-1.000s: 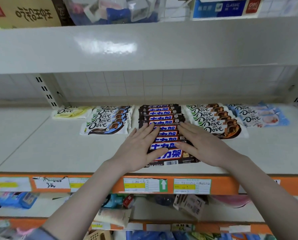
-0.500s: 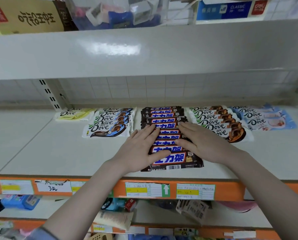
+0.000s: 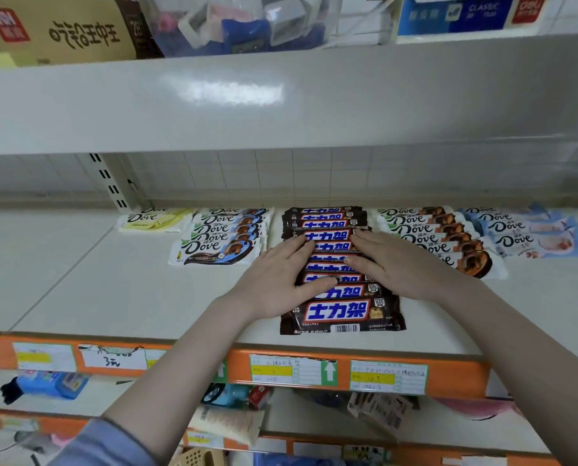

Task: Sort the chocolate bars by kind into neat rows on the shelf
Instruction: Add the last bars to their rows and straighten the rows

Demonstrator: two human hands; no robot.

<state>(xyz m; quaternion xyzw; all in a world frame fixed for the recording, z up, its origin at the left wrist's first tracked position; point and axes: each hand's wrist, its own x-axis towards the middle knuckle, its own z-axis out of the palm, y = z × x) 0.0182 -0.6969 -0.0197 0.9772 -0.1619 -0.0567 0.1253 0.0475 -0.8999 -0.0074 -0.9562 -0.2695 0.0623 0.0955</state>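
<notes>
- While both hands lie flat on the middle row, the left hand [image 3: 277, 280] and the right hand [image 3: 405, 264] press down on the brown bars [image 3: 341, 311], fingers straight and holding nothing.
- From the head view, five rows of chocolate bars lie on the white shelf [image 3: 79, 290], side by side near the back.
- Brown bars: about ten, in shiny dark wrappers with big blue and white letters. They overlap like roof tiles, and the front one lies close to the shelf edge. The left hand covers the left ends and the right hand covers the right ends, with thumbs pointing in.
- Yellow Dove bars [image 3: 153, 220]: two, pale and smooth, far left.
- Blue Dove bars [image 3: 213, 252]: about five, white wrappers with a blue swirl, just left of the brown row.
- Orange Dove bars [image 3: 449, 243]: about six, white wrappers with orange and brown ends, just right of the brown row. The right hand hides part of the front ones.
- Light blue Dove bars [image 3: 533, 240]: about four, soft pale wrappers, far right.
- All bars are long, flat rectangles.
- Orange strip [image 3: 197, 358] on the shelf front: four paper price tags [image 3: 291, 369] can be counted, some with yellow patches.
</notes>
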